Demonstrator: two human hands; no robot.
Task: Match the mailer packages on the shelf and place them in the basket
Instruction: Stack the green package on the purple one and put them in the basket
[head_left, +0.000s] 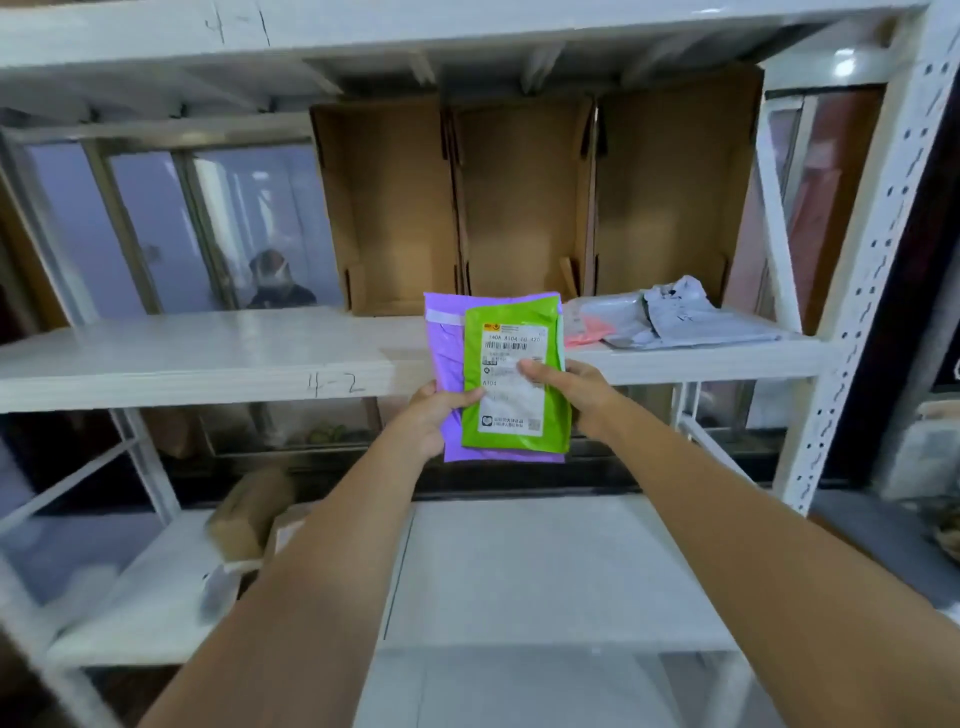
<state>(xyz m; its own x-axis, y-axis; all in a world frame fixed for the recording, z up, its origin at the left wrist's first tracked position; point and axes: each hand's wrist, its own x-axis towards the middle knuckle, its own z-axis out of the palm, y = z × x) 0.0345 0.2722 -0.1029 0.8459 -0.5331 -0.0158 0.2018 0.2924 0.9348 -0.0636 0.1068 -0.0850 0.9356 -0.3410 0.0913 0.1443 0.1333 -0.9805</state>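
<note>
I hold a small stack of mailers upright in front of the shelf marked 4-2 (208, 358). The front one is a green mailer (550, 410) with a white shipping label. Behind it is a larger purple mailer (447, 348). My left hand (436, 415) grips the stack's left edge, thumb on the green mailer. My right hand (569, 387) grips the right edge, thumb pressed on the label. More mailers lie on the shelf to the right: a pink mailer (587, 327) and a crumpled grey mailer (680, 312). No basket is in view.
Three open cardboard boxes (524, 208) stand on their sides at the back of the shelf. A lower shelf (545, 561) lies below, with brown boxes (244, 514) at its left. White perforated uprights (857, 291) frame the right side. A person sits behind the glass at left.
</note>
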